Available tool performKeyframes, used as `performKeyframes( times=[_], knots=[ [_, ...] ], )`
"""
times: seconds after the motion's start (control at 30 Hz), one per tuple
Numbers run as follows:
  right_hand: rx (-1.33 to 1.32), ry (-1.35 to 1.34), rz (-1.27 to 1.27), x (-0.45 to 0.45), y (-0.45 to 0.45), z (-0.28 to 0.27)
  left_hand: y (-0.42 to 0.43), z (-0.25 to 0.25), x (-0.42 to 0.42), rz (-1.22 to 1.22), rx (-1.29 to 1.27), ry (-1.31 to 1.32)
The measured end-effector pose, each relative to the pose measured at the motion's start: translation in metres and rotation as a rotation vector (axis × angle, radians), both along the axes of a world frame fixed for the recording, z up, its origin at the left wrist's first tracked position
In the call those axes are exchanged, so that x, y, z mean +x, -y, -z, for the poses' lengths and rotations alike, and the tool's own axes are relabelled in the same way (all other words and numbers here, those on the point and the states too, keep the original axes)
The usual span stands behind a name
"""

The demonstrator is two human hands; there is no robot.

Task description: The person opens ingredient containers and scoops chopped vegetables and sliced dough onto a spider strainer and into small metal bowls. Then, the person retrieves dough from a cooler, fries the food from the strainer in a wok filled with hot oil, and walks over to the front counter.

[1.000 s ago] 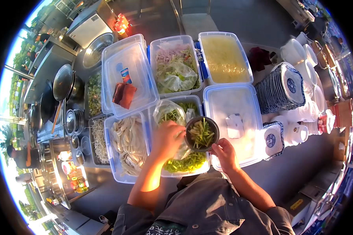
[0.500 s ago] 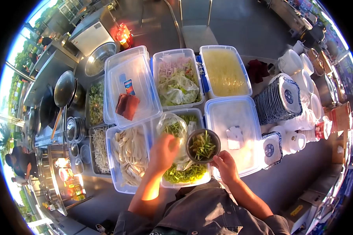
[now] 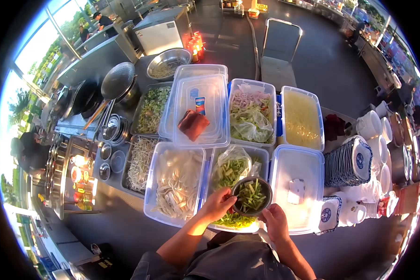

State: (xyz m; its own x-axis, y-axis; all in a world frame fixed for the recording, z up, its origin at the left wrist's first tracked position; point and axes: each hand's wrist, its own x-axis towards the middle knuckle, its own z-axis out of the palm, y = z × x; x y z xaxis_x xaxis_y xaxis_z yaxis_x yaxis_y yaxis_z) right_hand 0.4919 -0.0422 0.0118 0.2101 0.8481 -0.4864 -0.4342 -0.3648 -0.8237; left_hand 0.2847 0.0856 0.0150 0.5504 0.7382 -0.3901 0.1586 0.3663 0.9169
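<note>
A small dark bowl (image 3: 269,187) is filled with cut green vegetable stalks (image 3: 251,196). My right hand (image 3: 274,221) is closed on its lower right rim, thumb near the top edge. At the bowl's left rim, my left hand (image 3: 219,205) has its thumb and fingers drawn together against the edge; its fingertips are partly hidden. Beneath both hands sits a clear tub (image 3: 264,158) with an open plastic bag (image 3: 238,155) of green pieces (image 3: 228,173) and loose chopped greens (image 3: 233,221) at the near end.
Left stands a tub of pale flat strips (image 3: 177,186), beside a tray of bean sprouts (image 3: 142,161). A lidded tub (image 3: 308,170) is right, near stacked patterned plates (image 3: 345,163). Behind are stacked lids (image 3: 196,88) and a tub of yellowish contents (image 3: 301,116). Other people work far left.
My left hand has moved from above the plastic bag to the bowl's left rim. My right hand still holds the bowl. The camera view has shifted, showing more of the room's far side.
</note>
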Motion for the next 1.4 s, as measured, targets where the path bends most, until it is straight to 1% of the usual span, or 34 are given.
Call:
performKeyframes(
  times=[0.03,0.1,0.17,0.2,0.23,0.3,0.37,0.4,0.5,0.53,0.6,0.67,0.77,0.83,0.9,0.93,0.97,1.03,1.07,1.13,1.2,1.27,1.37,1.4],
  knots=[
    [0.011,-0.009,-0.061,-0.005,0.001,-0.004,0.007,0.005,-0.010,-0.055,-0.054,0.063],
    [0.079,-0.185,-0.013,-0.017,0.000,-0.017,0.022,-0.012,-0.031,-0.246,-0.118,0.095],
    [0.116,-0.205,-0.126,-0.020,0.006,-0.006,0.039,-0.023,-0.066,-0.424,-0.196,0.082],
    [0.099,-0.211,-0.175,-0.022,0.008,-0.005,0.048,-0.024,-0.086,-0.568,-0.280,0.198],
    [0.085,-0.217,-0.220,-0.026,0.008,-0.003,0.058,-0.024,-0.110,-0.672,-0.295,0.157],
    [0.098,-0.251,-0.270,-0.037,0.006,-0.004,0.068,-0.029,-0.154,-0.861,-0.243,0.155],
    [0.078,-0.234,-0.283,-0.047,0.005,-0.001,0.077,-0.015,-0.210,-1.052,-0.203,0.302],
    [0.059,-0.228,-0.280,-0.054,0.004,-0.001,0.077,-0.017,-0.233,-1.118,-0.141,0.289],
    [0.049,-0.167,-0.299,-0.078,-0.006,-0.001,0.068,0.003,-0.312,-1.346,-0.045,0.188],
    [0.066,-0.166,-0.295,-0.090,-0.011,-0.002,0.062,0.011,-0.338,-1.355,-0.044,0.198],
    [0.077,-0.121,-0.312,-0.121,-0.026,-0.005,0.046,0.028,-0.385,-1.471,-0.006,0.140],
    [0.084,-0.054,-0.343,-0.162,-0.044,-0.015,0.029,0.049,-0.433,-1.476,-0.014,0.149],
    [0.110,0.018,-0.363,-0.238,-0.075,-0.011,-0.006,0.080,-0.503,-1.493,-0.038,0.183],
    [0.073,0.053,-0.393,-0.296,-0.099,-0.007,-0.038,0.097,-0.553,-1.520,-0.072,0.206],
    [0.060,0.074,-0.479,-0.359,-0.124,-0.008,-0.052,0.107,-0.595,-1.495,0.004,0.258],
    [0.053,0.051,-0.561,-0.391,-0.138,-0.008,-0.060,0.107,-0.616,-1.518,-0.015,0.247],
    [0.097,0.092,-0.645,-0.418,-0.148,0.005,-0.067,0.106,-0.636,-1.520,-0.023,0.248],
    [0.096,0.087,-0.801,-0.474,-0.173,0.009,-0.080,0.110,-0.670,-1.551,-0.026,0.130],
    [0.084,0.089,-0.799,-0.501,-0.185,0.014,-0.082,0.116,-0.687,-1.549,-0.039,0.128],
    [-0.072,0.065,-0.940,-0.551,-0.212,0.031,-0.088,0.130,-0.713,-1.545,-0.030,0.120],
    [-0.315,-0.090,-0.875,-0.601,-0.229,0.057,-0.094,0.142,-0.732,-1.560,-0.063,0.121],
    [-0.386,-0.112,-0.895,-0.648,-0.247,0.096,-0.099,0.149,-0.742,-1.567,-0.100,0.121],
    [-0.417,-0.087,-0.841,-0.714,-0.279,0.120,-0.106,0.149,-0.747,-1.563,-0.142,0.120],
    [-0.455,-0.116,-0.738,-0.733,-0.290,0.126,-0.107,0.149,-0.749,-1.561,-0.159,0.119]
  ],
)
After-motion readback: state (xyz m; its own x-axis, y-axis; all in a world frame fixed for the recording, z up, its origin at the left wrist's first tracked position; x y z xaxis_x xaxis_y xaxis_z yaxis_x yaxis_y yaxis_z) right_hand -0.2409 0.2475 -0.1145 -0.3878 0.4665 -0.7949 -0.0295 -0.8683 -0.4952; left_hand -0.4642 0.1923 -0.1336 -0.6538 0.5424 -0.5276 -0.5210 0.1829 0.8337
